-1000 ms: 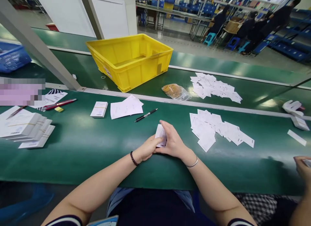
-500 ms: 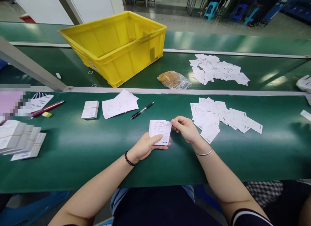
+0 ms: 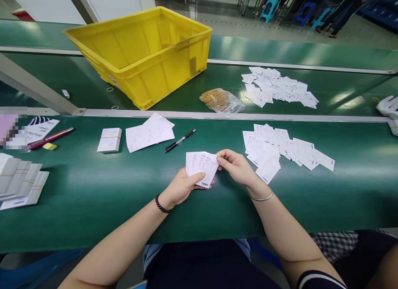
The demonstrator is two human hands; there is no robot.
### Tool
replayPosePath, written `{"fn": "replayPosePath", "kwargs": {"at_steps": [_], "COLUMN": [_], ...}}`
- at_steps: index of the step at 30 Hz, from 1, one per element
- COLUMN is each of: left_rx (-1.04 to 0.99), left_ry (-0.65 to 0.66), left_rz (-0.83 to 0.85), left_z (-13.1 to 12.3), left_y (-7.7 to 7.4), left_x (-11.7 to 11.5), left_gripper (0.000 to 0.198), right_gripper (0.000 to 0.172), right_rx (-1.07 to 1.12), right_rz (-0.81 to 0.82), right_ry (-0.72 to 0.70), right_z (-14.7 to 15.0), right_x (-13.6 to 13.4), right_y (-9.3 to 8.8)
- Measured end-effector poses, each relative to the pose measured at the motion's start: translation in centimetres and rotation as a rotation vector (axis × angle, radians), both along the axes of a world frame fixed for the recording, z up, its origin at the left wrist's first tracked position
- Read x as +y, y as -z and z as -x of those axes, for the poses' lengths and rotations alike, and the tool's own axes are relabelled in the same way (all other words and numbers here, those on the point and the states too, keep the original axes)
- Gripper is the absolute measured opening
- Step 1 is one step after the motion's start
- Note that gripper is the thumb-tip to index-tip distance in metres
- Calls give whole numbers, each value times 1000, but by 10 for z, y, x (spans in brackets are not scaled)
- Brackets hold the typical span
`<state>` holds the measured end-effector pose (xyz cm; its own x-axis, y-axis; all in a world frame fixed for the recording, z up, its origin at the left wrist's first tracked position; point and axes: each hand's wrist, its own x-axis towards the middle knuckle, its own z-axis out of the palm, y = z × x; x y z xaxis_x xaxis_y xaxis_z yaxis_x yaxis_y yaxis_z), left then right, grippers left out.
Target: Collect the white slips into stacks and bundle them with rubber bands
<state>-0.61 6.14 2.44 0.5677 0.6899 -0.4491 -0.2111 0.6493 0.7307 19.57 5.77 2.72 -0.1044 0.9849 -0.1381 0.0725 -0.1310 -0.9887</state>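
The white cards (image 3: 202, 168) are in my hands, slightly fanned, raised in front of me over the near part of the green table (image 3: 124, 222), their printed faces toward me. My left hand (image 3: 183, 184) carries them from the lower left: the thumb presses flat on the top card and the other fingers lie underneath, their tips showing past the lower right edge. My right hand (image 3: 234, 166) pinches the upper right corner between thumb and forefinger, the rest of its fingers curled in; I cannot tell whether it grips one card or several. I wear a beaded bracelet (image 3: 162, 204) on my left wrist and a thin bangle (image 3: 263, 197) on my right.

Just beyond the cards lies a black pen (image 3: 179, 141), and left of it two overlapping white sheets (image 3: 149, 134), then a small banded stack (image 3: 109, 139). To the right of my right hand, loose cards (image 3: 267, 150) spread in an overlapping heap. Banded bundles (image 3: 21, 181) lean together at the far left, near a red pen (image 3: 51, 139) and a yellow scrap (image 3: 49, 146).

Past the metal strip (image 3: 186, 114), a yellow crate (image 3: 168, 77) stands at an angle, a clear bag with tan contents (image 3: 220, 100) lies near it, and a second heap of white slips (image 3: 281, 88) is farther right.
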Motion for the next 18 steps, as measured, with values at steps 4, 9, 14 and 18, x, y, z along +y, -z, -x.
{"fn": "replayPosePath", "kwargs": {"at_steps": [4, 9, 14, 18], "left_rx": [14, 12, 23, 29], "left_ry": [14, 23, 25, 20], "left_rz": [-22, -27, -41, -35], "left_z": [0, -1, -1, -1], "left_y": [2, 6, 3, 4], "left_x": [1, -1, 0, 1], "left_gripper": [45, 45, 44, 43], "right_gripper": [41, 46, 44, 42], "right_rx": [-1, 20, 29, 1], "right_rz": [10, 37, 24, -22], "right_ry": [65, 105, 102, 131], "right_z": [1, 4, 7, 9], "right_x": [0, 0, 1, 0], "right_y": [1, 3, 5, 6]}}
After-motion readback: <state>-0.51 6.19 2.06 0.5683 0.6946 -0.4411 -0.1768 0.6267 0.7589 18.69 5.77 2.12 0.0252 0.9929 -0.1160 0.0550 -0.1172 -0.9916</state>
